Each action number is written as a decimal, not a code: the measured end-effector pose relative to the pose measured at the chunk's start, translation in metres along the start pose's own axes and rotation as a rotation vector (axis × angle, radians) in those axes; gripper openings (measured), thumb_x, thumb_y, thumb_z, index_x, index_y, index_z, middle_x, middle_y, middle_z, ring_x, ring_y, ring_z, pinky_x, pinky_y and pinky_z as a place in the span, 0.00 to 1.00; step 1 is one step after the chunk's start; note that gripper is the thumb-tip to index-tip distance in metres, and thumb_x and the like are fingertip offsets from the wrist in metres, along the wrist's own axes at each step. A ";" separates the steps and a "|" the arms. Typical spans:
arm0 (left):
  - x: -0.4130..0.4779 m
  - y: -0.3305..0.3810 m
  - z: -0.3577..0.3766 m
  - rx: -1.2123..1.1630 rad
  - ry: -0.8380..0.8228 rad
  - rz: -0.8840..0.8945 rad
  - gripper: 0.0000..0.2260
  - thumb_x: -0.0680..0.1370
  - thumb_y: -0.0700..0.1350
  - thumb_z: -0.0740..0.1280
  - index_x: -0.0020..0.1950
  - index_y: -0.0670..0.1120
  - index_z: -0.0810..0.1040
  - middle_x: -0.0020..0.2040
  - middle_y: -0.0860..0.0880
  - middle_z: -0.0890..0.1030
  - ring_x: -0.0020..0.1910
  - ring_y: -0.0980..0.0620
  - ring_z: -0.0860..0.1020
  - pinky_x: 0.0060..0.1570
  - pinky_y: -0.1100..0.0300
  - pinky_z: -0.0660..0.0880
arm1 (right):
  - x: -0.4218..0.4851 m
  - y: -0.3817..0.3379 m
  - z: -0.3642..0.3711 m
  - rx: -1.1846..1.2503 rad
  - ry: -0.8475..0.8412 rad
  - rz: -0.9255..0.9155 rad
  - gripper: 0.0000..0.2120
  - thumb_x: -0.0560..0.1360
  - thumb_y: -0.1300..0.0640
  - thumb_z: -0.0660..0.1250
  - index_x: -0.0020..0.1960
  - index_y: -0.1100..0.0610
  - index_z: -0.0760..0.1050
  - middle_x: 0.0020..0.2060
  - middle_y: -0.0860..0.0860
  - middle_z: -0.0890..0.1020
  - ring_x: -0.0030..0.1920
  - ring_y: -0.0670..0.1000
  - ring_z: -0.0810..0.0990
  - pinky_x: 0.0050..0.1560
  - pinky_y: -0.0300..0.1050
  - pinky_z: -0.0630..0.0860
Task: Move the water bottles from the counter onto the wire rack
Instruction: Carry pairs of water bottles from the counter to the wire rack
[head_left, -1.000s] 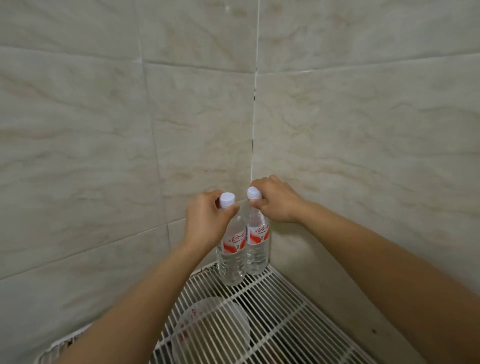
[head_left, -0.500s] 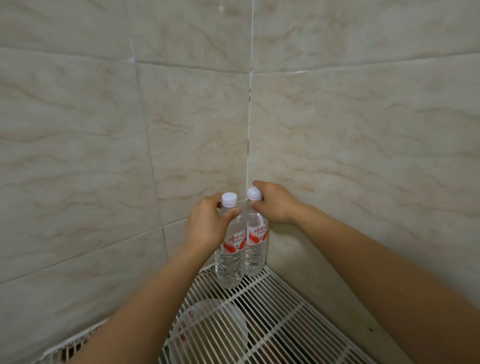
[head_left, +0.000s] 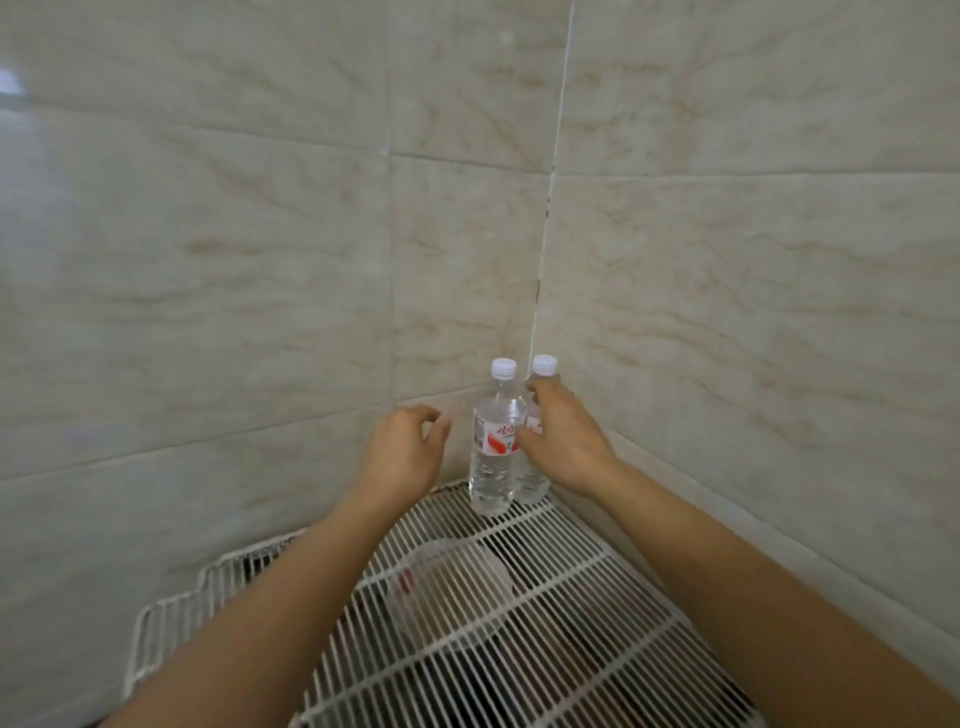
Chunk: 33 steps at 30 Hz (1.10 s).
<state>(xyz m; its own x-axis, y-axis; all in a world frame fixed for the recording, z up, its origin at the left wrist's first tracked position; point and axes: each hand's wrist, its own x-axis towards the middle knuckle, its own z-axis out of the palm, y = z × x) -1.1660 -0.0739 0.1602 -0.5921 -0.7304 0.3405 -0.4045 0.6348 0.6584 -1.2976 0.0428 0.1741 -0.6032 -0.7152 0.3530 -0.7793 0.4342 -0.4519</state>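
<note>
Wall tiles (head_left: 208, 270) were glazed, smooth and glossy, with a beige marble pattern. The wire rack (head_left: 597, 582) looked like metal wire under a smooth white coating. The left bottle (head_left: 491, 467) and right bottle (head_left: 544, 365) were clear, shiny plastic — ribbed white plastic caps, glossy printed labels. A round container (head_left: 452, 597) below the wires was cloudy, translucent plastic.

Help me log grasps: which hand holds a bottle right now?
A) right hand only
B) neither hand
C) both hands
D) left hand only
A: the right hand wraps the right bottle, while the left hand hangs loosely curled beside the left bottle, apart from it.
</note>
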 end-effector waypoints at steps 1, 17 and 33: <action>-0.017 -0.006 -0.010 0.028 -0.003 -0.021 0.15 0.81 0.49 0.59 0.62 0.43 0.79 0.62 0.44 0.80 0.60 0.44 0.77 0.56 0.55 0.72 | -0.015 -0.009 0.003 0.009 -0.024 -0.007 0.21 0.76 0.53 0.66 0.67 0.55 0.67 0.63 0.55 0.73 0.61 0.57 0.75 0.60 0.57 0.74; -0.370 -0.104 -0.194 0.384 0.130 -0.293 0.15 0.80 0.47 0.58 0.63 0.45 0.76 0.63 0.44 0.76 0.60 0.43 0.75 0.55 0.51 0.74 | -0.306 -0.217 0.070 -0.026 -0.406 -0.390 0.27 0.78 0.49 0.62 0.73 0.58 0.62 0.70 0.57 0.68 0.70 0.57 0.66 0.69 0.52 0.66; -0.615 -0.287 -0.433 0.571 0.285 -0.700 0.17 0.80 0.47 0.57 0.68 0.46 0.71 0.65 0.45 0.73 0.64 0.45 0.69 0.55 0.51 0.72 | -0.505 -0.517 0.212 -0.021 -0.640 -0.778 0.26 0.79 0.49 0.60 0.73 0.57 0.61 0.68 0.54 0.69 0.68 0.56 0.67 0.65 0.55 0.67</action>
<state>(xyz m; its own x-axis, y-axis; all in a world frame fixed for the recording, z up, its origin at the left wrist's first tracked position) -0.3839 0.0835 0.0527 0.0761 -0.9781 0.1935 -0.9279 0.0016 0.3728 -0.5542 0.0629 0.0556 0.2741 -0.9611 0.0346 -0.9242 -0.2732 -0.2670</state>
